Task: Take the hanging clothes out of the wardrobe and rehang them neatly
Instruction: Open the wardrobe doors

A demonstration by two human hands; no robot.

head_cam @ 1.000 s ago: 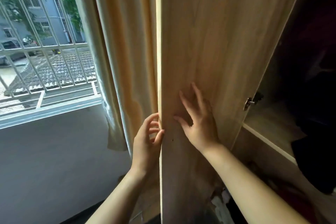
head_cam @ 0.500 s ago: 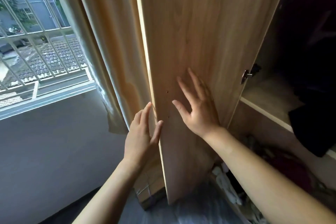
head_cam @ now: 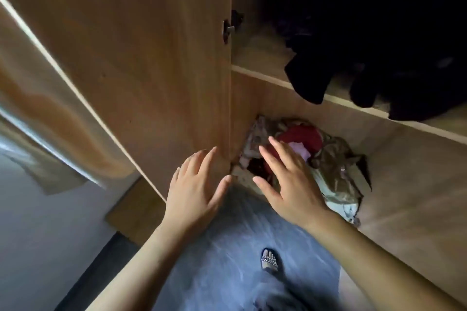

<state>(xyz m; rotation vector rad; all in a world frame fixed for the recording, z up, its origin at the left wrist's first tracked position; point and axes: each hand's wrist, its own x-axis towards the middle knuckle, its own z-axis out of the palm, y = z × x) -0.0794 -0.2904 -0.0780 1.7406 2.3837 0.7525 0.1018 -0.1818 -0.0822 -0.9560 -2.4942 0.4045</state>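
The wooden wardrobe door [head_cam: 141, 53] stands swung open on the left. Dark clothes [head_cam: 374, 40] hang in the upper compartment at top right, their hems drooping over a shelf edge [head_cam: 265, 78]. My left hand [head_cam: 194, 189] is open with spread fingers near the door's lower corner, holding nothing. My right hand [head_cam: 290, 184] is also open, fingers straight, hovering in front of a heap of crumpled clothes [head_cam: 328, 159] in the bottom compartment.
A beige curtain [head_cam: 38, 118] hangs left of the door by a grey wall [head_cam: 38, 235]. My foot in a dark sandal [head_cam: 269, 260] stands on the grey floor [head_cam: 227, 235]. A metal hinge [head_cam: 228, 29] sits on the door's inner edge.
Both hands have come off the door and dropped lower. The view has tilted down and right, away from the window, and now shows the bottom compartment, the floor and my foot.
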